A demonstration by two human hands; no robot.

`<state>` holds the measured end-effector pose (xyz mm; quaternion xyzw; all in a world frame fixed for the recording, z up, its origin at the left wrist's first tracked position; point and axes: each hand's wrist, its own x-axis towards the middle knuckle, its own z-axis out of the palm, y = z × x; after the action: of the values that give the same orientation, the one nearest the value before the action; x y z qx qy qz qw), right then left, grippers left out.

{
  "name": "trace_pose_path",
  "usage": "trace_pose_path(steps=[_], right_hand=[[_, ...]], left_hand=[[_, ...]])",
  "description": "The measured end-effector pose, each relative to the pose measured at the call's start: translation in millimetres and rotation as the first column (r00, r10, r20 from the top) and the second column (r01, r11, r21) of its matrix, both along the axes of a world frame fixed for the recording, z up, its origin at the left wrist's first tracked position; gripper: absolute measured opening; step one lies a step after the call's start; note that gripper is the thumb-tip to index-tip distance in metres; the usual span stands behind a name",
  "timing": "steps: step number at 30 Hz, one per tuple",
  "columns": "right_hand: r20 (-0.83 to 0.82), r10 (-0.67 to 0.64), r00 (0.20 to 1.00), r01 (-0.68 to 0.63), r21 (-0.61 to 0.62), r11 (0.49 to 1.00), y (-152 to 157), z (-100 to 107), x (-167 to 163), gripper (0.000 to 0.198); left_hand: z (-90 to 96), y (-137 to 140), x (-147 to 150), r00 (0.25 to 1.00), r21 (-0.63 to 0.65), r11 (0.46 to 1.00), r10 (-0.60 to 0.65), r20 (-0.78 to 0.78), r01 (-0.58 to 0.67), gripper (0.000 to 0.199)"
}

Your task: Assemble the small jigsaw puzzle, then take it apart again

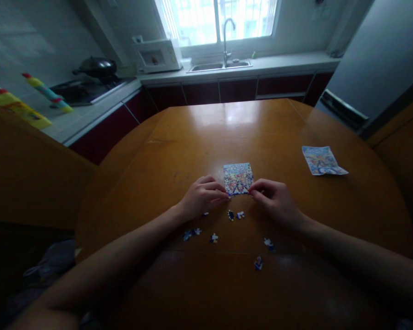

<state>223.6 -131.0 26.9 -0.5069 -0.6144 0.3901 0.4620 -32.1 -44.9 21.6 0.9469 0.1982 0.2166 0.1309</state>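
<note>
A mostly assembled jigsaw puzzle (238, 178) lies flat on the wooden table, its lower edge uneven. My left hand (206, 196) is at its lower left corner, fingers closed on a small bluish puzzle piece (229, 196). At the lower right corner, the thumb and index finger of my right hand (273, 198) pinch together at the puzzle's edge, on what looks like another piece, mostly hidden by the fingertips. Just below the puzzle lie a dark loose piece (230, 215) and a pale one (240, 215). Several more loose pieces (214, 238) are scattered nearer me.
A creased picture sheet (321, 160) rests on the right of the wooden table (192, 133). Two loose pieces, one a blue-and-white piece (259, 263), lie near my right forearm. Beyond the table are a counter with a sink (223, 66), a microwave (158, 56), a wok (97, 67) and bottles (48, 91).
</note>
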Motion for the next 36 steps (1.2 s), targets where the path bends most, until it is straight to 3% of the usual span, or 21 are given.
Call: trace_pose_path(steps=[9,22,30,36], right_hand=[[0.018,-0.011,1.0,0.01,0.034,0.999,1,1,-1,0.01],[0.051,-0.024,0.998,0.02,0.069,0.997,6,-6,4,0.009],[0.143,-0.063,0.988,0.045,0.125,0.991,11,-10,11,0.013],[0.257,-0.113,0.96,0.063,0.197,0.978,21,-15,22,0.021]], left_hand=[[-5.6,1,2,0.998,0.062,0.997,-0.041,0.045,0.038,0.015],[-6.8,-1,3,1.0,0.108,0.994,0.006,0.023,-0.009,0.014],[-0.7,-1,3,0.989,0.123,0.989,0.069,0.129,-0.085,0.014],[-1.3,-2,-1,1.0,0.113,0.993,0.023,-0.02,-0.021,0.018]])
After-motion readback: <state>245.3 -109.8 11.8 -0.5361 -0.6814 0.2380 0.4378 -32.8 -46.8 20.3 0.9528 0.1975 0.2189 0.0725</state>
